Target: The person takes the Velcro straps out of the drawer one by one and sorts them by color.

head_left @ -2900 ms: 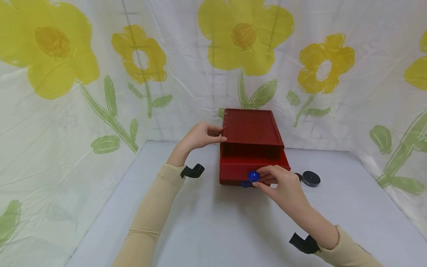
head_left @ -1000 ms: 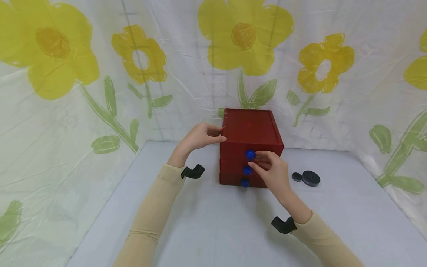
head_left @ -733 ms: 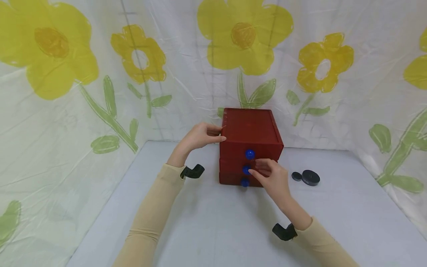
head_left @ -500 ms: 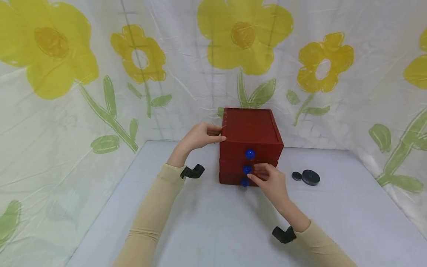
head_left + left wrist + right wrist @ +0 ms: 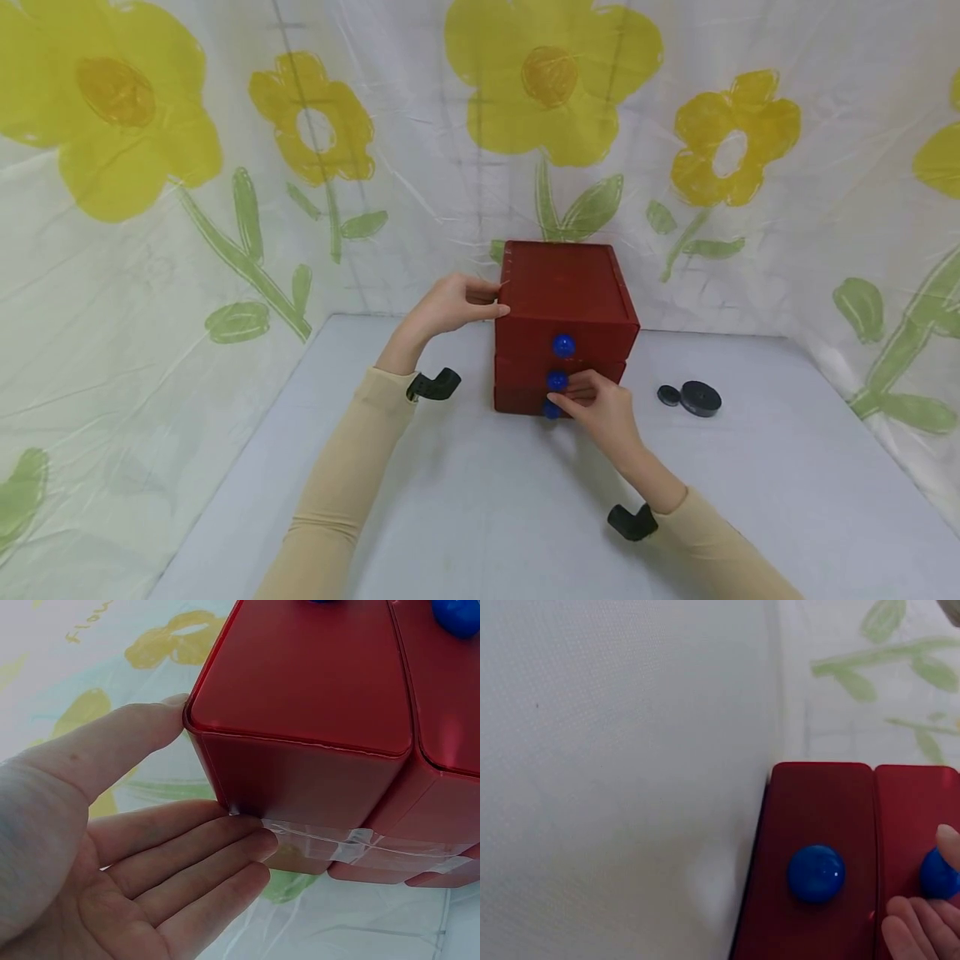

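A red cabinet of stacked drawers (image 5: 566,283) stands at the back middle, all its drawers pushed in. Three round blue knobs line its front: the top one (image 5: 563,345), the middle one (image 5: 557,381) and the bottom one (image 5: 816,874). My right hand (image 5: 603,408) has thumb and fingers on either side of the middle drawer knob (image 5: 936,876), pinching it. At the cabinet's upper left corner is my left hand (image 5: 453,304). Its thumb tip touches the edge, and its nearly straight fingers (image 5: 202,855) rest against the side.
Two black discs, a small one (image 5: 668,396) and a larger one (image 5: 701,399), lie on the white table (image 5: 442,517) right of the cabinet. Clear tape (image 5: 352,844) runs along the cabinet's side. Behind stands a white curtain (image 5: 420,108) with yellow flowers.
Earlier, one drawer was pulled out with my right hand on its knob; it is now pushed in. My right hand has moved down from the top knob to the middle one. The left hand stays.
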The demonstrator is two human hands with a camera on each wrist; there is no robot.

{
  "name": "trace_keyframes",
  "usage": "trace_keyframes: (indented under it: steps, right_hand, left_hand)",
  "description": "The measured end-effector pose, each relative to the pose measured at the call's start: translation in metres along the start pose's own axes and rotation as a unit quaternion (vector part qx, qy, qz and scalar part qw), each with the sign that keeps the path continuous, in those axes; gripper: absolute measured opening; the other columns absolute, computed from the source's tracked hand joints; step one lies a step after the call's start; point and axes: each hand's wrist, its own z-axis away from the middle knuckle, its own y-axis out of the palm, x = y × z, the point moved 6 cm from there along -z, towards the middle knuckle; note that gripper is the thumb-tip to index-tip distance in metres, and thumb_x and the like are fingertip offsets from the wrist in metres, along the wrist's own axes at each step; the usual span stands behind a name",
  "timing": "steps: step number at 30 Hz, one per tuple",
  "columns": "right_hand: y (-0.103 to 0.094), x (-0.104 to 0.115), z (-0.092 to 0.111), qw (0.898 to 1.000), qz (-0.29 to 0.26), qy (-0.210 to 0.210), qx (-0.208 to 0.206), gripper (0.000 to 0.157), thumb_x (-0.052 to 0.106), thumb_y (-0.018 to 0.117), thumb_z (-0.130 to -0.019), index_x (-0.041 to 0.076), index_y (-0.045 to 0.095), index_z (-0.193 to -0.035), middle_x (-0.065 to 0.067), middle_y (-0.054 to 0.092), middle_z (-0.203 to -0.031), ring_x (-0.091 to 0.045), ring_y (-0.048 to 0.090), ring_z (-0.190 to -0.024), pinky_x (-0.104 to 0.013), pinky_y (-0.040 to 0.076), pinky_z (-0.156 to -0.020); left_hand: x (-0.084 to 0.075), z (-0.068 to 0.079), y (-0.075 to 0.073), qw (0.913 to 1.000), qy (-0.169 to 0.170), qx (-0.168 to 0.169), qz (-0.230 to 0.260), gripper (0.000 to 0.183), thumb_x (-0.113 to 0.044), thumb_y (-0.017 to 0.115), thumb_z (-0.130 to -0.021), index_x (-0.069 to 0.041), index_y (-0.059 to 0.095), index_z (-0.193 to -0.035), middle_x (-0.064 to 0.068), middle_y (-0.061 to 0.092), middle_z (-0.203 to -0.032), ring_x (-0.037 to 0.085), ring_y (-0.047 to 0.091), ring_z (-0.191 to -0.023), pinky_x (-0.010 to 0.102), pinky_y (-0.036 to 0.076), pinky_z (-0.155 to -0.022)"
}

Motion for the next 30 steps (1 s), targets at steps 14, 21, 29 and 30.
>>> trace_keyframes:
  steps: [14,21,29,30]
  right_hand:
    - [0.0006,0.0046,-0.0037,0.999,0.02,0.042,-0.025,0.034,0.037,0.08,-0.075,0.007,0.069,-0.087,-0.006,0.071,-0.08,-0.016,0.068,-0.07,-0.02,0.055,-0.063]
    - [0.0009,0.0032,-0.004,0.998,0.022,0.048,-0.029,0.033,0.037,0.08,-0.075,0.008,0.069,-0.086,-0.005,0.071,-0.079,-0.016,0.068,-0.069,-0.021,0.055,-0.062]
    - [-0.0007,0.005,-0.0005,0.998,0.019,0.047,-0.031,0.033,0.037,0.08,-0.075,0.007,0.069,-0.085,-0.005,0.071,-0.079,-0.015,0.068,-0.069,-0.019,0.054,-0.062]
    - [-0.0011,0.0055,0.0002,0.998,0.021,0.046,-0.032,0.033,0.036,0.08,-0.075,0.007,0.069,-0.085,-0.005,0.071,-0.078,-0.015,0.068,-0.069,-0.019,0.054,-0.061]
  left_hand:
    - [0.0001,-0.0011,-0.0008,1.0,0.007,-0.003,0.0,0.057,-0.042,0.07,-0.084,-0.012,0.059,-0.131,0.006,0.063,-0.125,0.019,0.061,-0.114,0.036,0.052,-0.091]
    - [-0.0006,0.0008,-0.0007,1.0,0.003,-0.004,0.003,0.057,-0.041,0.071,-0.083,-0.011,0.059,-0.131,0.006,0.063,-0.126,0.019,0.061,-0.114,0.036,0.052,-0.09]
    - [-0.001,0.0008,-0.0002,1.0,0.002,-0.004,0.005,0.057,-0.041,0.071,-0.083,-0.011,0.059,-0.13,0.006,0.064,-0.125,0.02,0.061,-0.114,0.036,0.052,-0.09]
    - [-0.0009,0.0007,-0.0003,1.0,0.001,-0.004,0.004,0.057,-0.041,0.071,-0.083,-0.011,0.059,-0.13,0.006,0.064,-0.125,0.02,0.061,-0.114,0.036,0.052,-0.09]
